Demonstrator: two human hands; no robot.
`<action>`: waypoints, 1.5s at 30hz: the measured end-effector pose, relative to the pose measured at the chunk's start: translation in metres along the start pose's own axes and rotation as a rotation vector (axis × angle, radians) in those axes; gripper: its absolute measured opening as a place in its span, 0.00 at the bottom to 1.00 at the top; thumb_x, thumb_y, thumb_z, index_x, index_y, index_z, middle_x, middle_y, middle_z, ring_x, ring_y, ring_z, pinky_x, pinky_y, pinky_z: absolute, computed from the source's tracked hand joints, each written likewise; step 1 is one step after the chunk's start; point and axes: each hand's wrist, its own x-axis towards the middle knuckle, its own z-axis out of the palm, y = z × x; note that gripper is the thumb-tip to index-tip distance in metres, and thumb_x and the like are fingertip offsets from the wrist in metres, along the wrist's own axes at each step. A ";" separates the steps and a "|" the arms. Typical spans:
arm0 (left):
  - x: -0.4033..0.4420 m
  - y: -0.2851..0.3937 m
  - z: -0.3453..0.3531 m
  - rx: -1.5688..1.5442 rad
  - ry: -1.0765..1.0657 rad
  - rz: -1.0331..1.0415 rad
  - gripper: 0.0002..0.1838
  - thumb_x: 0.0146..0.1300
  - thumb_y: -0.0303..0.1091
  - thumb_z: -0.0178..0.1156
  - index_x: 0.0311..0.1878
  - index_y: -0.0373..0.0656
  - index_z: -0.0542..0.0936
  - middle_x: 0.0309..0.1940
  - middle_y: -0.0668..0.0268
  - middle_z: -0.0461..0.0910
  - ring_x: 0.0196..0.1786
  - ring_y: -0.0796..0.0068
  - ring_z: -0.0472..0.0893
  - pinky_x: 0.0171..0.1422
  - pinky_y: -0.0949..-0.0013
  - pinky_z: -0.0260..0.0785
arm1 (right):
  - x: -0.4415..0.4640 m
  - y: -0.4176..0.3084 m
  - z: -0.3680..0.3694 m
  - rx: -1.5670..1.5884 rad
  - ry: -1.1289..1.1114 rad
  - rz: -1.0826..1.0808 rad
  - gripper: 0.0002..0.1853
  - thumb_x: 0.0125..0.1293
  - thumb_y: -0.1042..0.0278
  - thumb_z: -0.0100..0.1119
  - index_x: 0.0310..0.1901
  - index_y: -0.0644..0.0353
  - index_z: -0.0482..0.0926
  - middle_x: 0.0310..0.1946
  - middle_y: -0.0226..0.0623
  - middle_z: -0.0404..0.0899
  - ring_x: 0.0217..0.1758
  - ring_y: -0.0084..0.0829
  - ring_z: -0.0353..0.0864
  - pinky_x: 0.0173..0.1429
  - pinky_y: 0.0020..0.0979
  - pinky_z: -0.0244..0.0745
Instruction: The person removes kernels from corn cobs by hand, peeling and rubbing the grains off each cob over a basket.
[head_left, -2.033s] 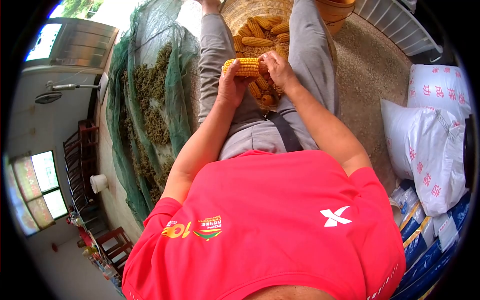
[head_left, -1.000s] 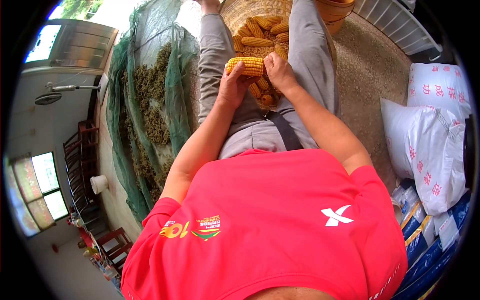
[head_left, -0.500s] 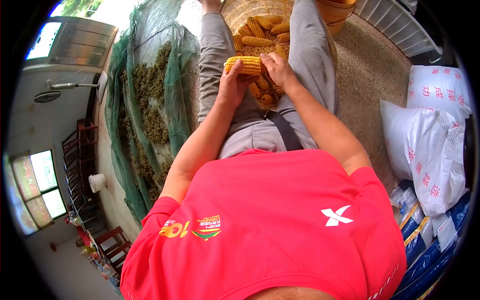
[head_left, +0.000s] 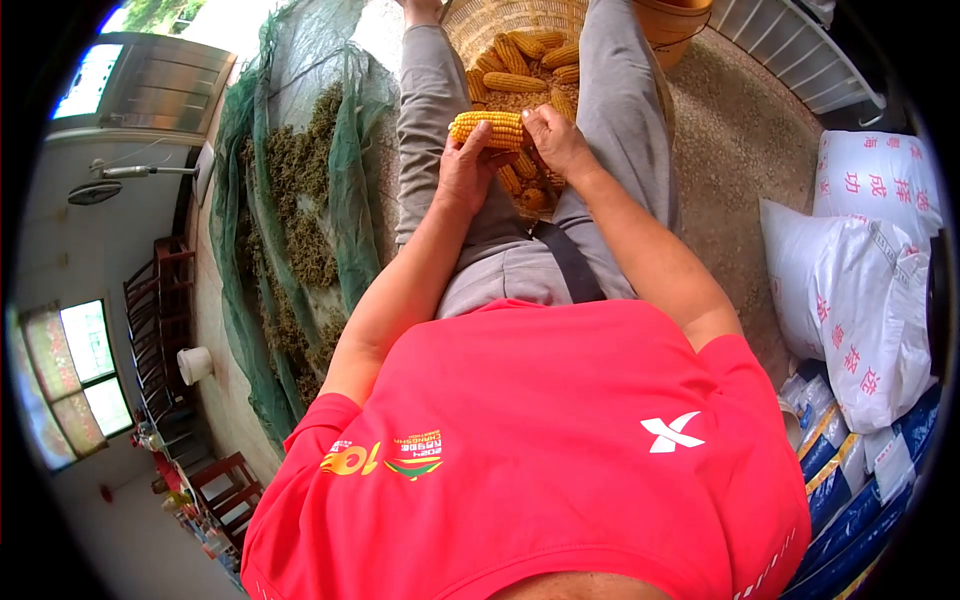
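My left hand (head_left: 465,170) is wrapped round a yellow corn cob (head_left: 488,128), held level above the basket between my legs. At the cob's right end is my right hand (head_left: 557,140), its fingers closed against the kernels; whether loose kernels are in them is hidden. Under both hands, several corn cobs (head_left: 515,83) lie on loose kernels in the woven basket (head_left: 500,14).
Green netting (head_left: 235,250) with dried plant matter (head_left: 305,240) is spread on the left. An orange-brown bucket (head_left: 672,25) stands beyond my right knee. White sacks (head_left: 850,290) and a white rack (head_left: 790,45) are on the right.
The cob has shifted slightly in my left hand, tilting a little. My right hand's fingers have moved a short way at the cob's right end.
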 end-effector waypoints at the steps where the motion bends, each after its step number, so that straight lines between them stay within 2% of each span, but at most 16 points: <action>1: 0.000 0.000 0.001 0.008 -0.004 0.001 0.15 0.68 0.37 0.57 0.54 0.42 0.72 0.47 0.60 0.80 0.50 0.65 0.81 0.52 0.56 0.78 | 0.000 0.000 0.000 -0.029 0.013 -0.026 0.21 0.70 0.48 0.49 0.37 0.62 0.75 0.32 0.55 0.80 0.39 0.57 0.80 0.42 0.47 0.74; 8: -0.001 -0.001 0.001 0.011 -0.003 0.000 0.15 0.68 0.38 0.58 0.54 0.42 0.73 0.47 0.60 0.80 0.49 0.65 0.81 0.51 0.57 0.78 | 0.001 0.008 0.008 -0.149 0.151 -0.139 0.17 0.70 0.53 0.47 0.38 0.61 0.75 0.33 0.55 0.80 0.40 0.59 0.79 0.42 0.50 0.75; 11: 0.000 -0.001 0.001 0.015 -0.007 0.000 0.16 0.67 0.38 0.59 0.54 0.42 0.73 0.46 0.60 0.81 0.49 0.65 0.82 0.50 0.57 0.78 | 0.000 0.006 0.007 -0.115 0.158 -0.093 0.18 0.70 0.53 0.46 0.38 0.61 0.75 0.33 0.56 0.80 0.40 0.59 0.78 0.43 0.51 0.74; 14: 0.000 -0.001 0.002 0.008 0.011 0.003 0.16 0.67 0.39 0.59 0.54 0.42 0.73 0.46 0.60 0.81 0.48 0.64 0.82 0.50 0.56 0.78 | -0.001 -0.001 0.004 -0.076 0.132 0.005 0.20 0.70 0.50 0.47 0.38 0.61 0.75 0.35 0.57 0.80 0.42 0.60 0.78 0.44 0.51 0.74; 20: -0.001 0.000 0.003 -0.011 0.044 0.005 0.17 0.67 0.40 0.59 0.53 0.42 0.72 0.46 0.60 0.81 0.48 0.64 0.82 0.49 0.57 0.79 | -0.002 -0.008 -0.002 0.018 0.005 0.026 0.22 0.70 0.47 0.49 0.40 0.61 0.77 0.35 0.55 0.81 0.42 0.57 0.80 0.45 0.48 0.74; 24: 0.000 -0.001 0.002 0.002 0.037 0.014 0.17 0.67 0.40 0.59 0.53 0.42 0.72 0.45 0.60 0.81 0.47 0.65 0.83 0.48 0.58 0.79 | 0.001 -0.001 0.000 0.018 -0.024 0.059 0.20 0.70 0.49 0.50 0.40 0.61 0.77 0.34 0.53 0.81 0.41 0.54 0.81 0.45 0.46 0.75; 26: 0.000 -0.002 0.002 0.049 0.031 0.030 0.16 0.67 0.40 0.59 0.53 0.42 0.72 0.45 0.60 0.81 0.46 0.65 0.83 0.46 0.58 0.80 | -0.001 -0.002 -0.001 -0.051 0.047 -0.027 0.19 0.69 0.50 0.50 0.40 0.61 0.77 0.34 0.52 0.81 0.41 0.54 0.81 0.45 0.46 0.75; 30: -0.001 -0.001 0.004 0.047 0.039 0.029 0.16 0.67 0.40 0.59 0.53 0.43 0.72 0.44 0.60 0.81 0.45 0.65 0.83 0.46 0.59 0.80 | 0.000 0.001 0.000 -0.052 0.057 -0.005 0.18 0.69 0.52 0.50 0.40 0.61 0.77 0.35 0.50 0.82 0.41 0.54 0.81 0.45 0.45 0.75; 32: -0.001 -0.001 0.004 0.047 0.057 0.033 0.16 0.67 0.40 0.59 0.53 0.44 0.72 0.44 0.60 0.81 0.45 0.65 0.83 0.45 0.59 0.80 | 0.003 0.006 0.002 0.031 0.036 0.046 0.21 0.69 0.48 0.50 0.40 0.61 0.78 0.34 0.51 0.81 0.41 0.53 0.81 0.45 0.44 0.75; 36: 0.000 -0.001 0.006 0.022 0.075 0.051 0.16 0.67 0.41 0.59 0.52 0.44 0.71 0.44 0.61 0.81 0.45 0.66 0.83 0.45 0.60 0.80 | 0.001 -0.004 -0.001 0.109 -0.001 0.004 0.23 0.69 0.45 0.50 0.39 0.62 0.77 0.33 0.52 0.81 0.40 0.51 0.82 0.45 0.42 0.75; 38: -0.001 0.000 0.009 -0.031 0.080 0.053 0.16 0.65 0.39 0.62 0.51 0.45 0.71 0.41 0.64 0.81 0.40 0.70 0.83 0.37 0.64 0.80 | -0.002 -0.012 -0.004 0.090 -0.058 0.080 0.25 0.69 0.43 0.49 0.39 0.62 0.77 0.32 0.53 0.81 0.39 0.50 0.82 0.44 0.42 0.75; 39: -0.001 -0.001 0.007 -0.032 0.081 0.053 0.16 0.65 0.39 0.62 0.51 0.45 0.71 0.41 0.64 0.81 0.40 0.70 0.83 0.37 0.64 0.80 | -0.001 -0.010 -0.004 0.089 -0.059 0.080 0.25 0.69 0.43 0.49 0.39 0.62 0.77 0.32 0.53 0.81 0.39 0.50 0.82 0.44 0.42 0.75; 41: 0.000 -0.002 0.003 0.031 0.051 0.052 0.17 0.67 0.42 0.59 0.52 0.44 0.71 0.44 0.61 0.81 0.44 0.66 0.83 0.44 0.60 0.80 | 0.000 -0.004 -0.001 0.049 -0.031 0.021 0.23 0.70 0.45 0.49 0.39 0.62 0.76 0.32 0.52 0.81 0.39 0.51 0.82 0.43 0.43 0.75; 45: -0.001 -0.002 0.005 0.033 0.054 0.051 0.17 0.67 0.42 0.60 0.52 0.44 0.71 0.44 0.61 0.81 0.44 0.66 0.83 0.43 0.60 0.80 | -0.001 0.000 0.001 -0.029 0.023 -0.078 0.22 0.70 0.47 0.49 0.40 0.61 0.76 0.33 0.51 0.81 0.40 0.53 0.81 0.44 0.45 0.75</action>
